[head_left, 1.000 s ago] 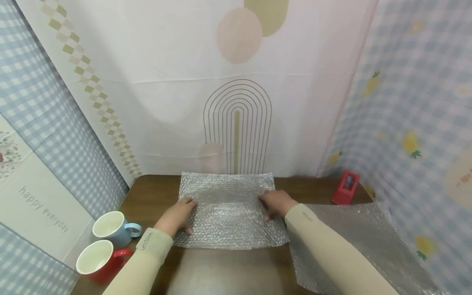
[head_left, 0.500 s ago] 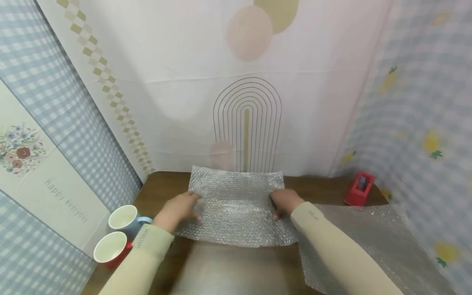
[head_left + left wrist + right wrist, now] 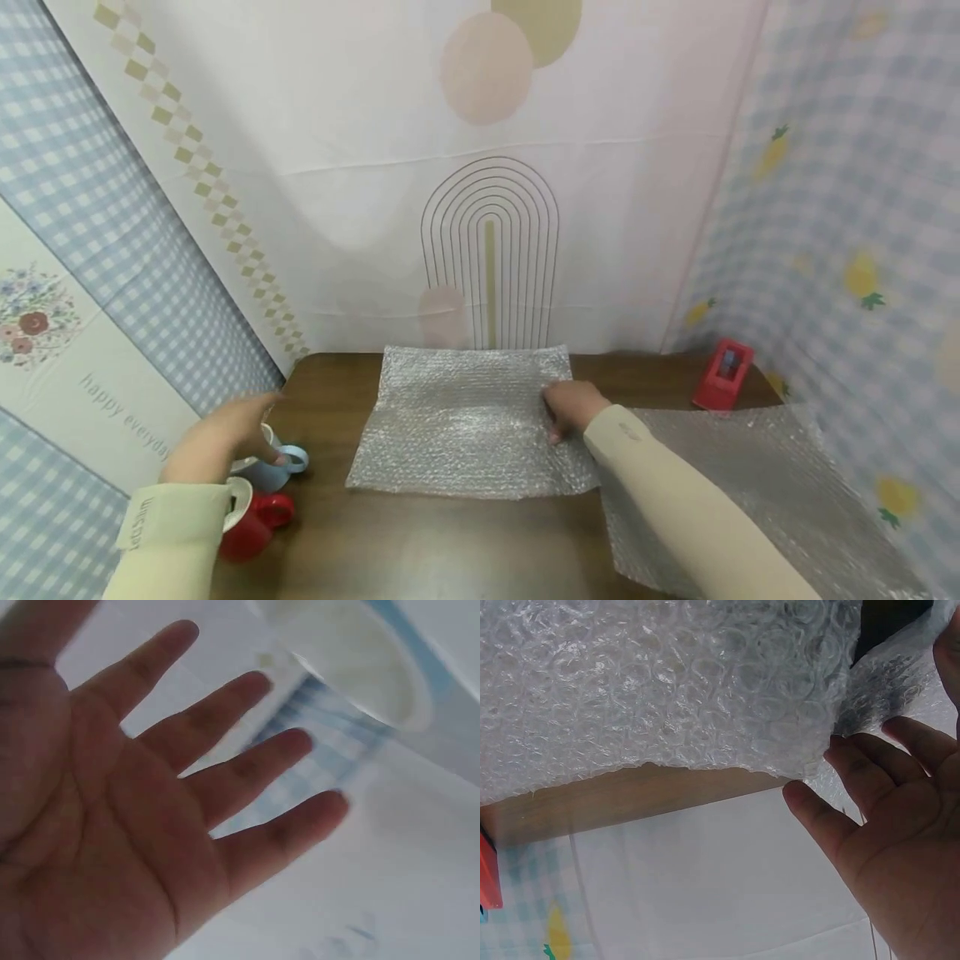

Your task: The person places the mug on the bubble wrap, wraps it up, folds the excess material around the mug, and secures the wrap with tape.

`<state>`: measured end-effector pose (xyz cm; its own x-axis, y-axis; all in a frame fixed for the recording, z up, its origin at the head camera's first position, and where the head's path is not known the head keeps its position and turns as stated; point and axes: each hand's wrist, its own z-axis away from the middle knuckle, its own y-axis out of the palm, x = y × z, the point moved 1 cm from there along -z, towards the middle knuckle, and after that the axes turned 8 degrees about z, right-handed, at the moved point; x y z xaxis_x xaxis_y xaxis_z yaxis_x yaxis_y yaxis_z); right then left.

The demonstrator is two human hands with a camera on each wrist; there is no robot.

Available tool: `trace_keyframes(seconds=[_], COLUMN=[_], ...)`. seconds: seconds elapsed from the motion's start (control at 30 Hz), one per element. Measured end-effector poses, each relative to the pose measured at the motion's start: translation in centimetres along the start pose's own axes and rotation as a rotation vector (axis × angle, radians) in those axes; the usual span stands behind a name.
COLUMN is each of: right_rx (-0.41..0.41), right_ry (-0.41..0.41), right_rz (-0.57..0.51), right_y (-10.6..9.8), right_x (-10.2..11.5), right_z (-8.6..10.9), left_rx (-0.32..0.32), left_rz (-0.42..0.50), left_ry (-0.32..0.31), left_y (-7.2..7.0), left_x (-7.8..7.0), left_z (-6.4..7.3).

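Wrap (image 3: 457,442) is looking soft, blue mug (image 3: 262,477) sitting left of it.
Left hand (image 3: 223,435), spread wide, is holding nothing; right hand (image 3: 573,405), loose, is touching wrap's right side. Mug is looking breakable: handle (image 3: 302,460) seems best.

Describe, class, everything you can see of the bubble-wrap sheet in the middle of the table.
The bubble-wrap sheet looks like translucent, shiny plastic, roughly rectangular, with a bubbly texture. It lies spread out and slightly rumpled on the brown table, reaching the far edge. The right hand is at its right side, apparently touching it.
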<state>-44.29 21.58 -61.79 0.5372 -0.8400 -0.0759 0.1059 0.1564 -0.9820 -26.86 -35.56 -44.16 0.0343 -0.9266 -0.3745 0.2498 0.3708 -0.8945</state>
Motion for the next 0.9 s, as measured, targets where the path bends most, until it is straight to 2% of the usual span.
trace_keyframes(seconds=[0.1, 0.17, 0.2, 0.27, 0.33, 0.4, 0.5, 0.53, 0.63, 0.73, 0.83, 0.87, 0.9], right_rx=[0.007, 0.000, -0.013, 0.013, -0.007, 0.016, 0.034, 0.048, 0.056, 0.046, 0.027, 0.021, 0.022], right_ry=[0.008, 0.007, 0.002, 0.013, 0.007, 0.016, 0.031, 0.041, 0.057, 0.060, 0.042, 0.037, 0.035], right_rz=[-0.003, 0.018, 0.021, 0.019, 0.042, 0.031, 0.004, -0.008, -0.044, -0.038, -0.014, -0.009, -0.016], right_y=[-1.3, -2.1, -2.3, -2.8, -2.1, -2.8, -4.9, -6.2, -9.0, -9.9, -8.4, -6.9, -6.8], right_x=[0.8, 1.3, 1.4, 1.9, 1.6, 2.2, 3.6, 4.3, 5.9, 6.3, 5.4, 4.4, 4.3], right_z=[0.8, 1.5, 1.8, 2.1, 1.7, 2.1, 3.5, 4.3, 6.3, 7.0, 5.9, 4.7, 4.6], left_rx=[0.028, 0.072, 0.086, 0.093, 0.103, 0.106, 0.105, 0.107, 0.114, 0.112, 0.104, 0.101, 0.097], left_rz=[-0.007, -0.006, -0.004, -0.015, -0.001, -0.002, -0.023, -0.031, -0.049, -0.056, -0.052, -0.049, -0.045], left_ry=[-0.024, -0.060, -0.071, -0.088, -0.103, -0.110, -0.110, -0.117, -0.122, -0.106, -0.081, -0.076, -0.070], left_y=[1.1, 1.4, 1.4, 1.4, 0.9, 0.4, -0.1, -0.2, -0.3, -0.3, -0.3, -0.3, -0.3], left_x=[3.7, 4.6, 4.6, 4.0, 2.5, 1.0, -0.7, -1.0, -1.3, -1.2, -0.8, -0.8, -0.6], left_z=[-1.0, -1.1, -0.9, -0.3, 0.9, 2.1, 3.3, 3.5, 3.6, 3.5, 3.3, 3.3, 3.2])
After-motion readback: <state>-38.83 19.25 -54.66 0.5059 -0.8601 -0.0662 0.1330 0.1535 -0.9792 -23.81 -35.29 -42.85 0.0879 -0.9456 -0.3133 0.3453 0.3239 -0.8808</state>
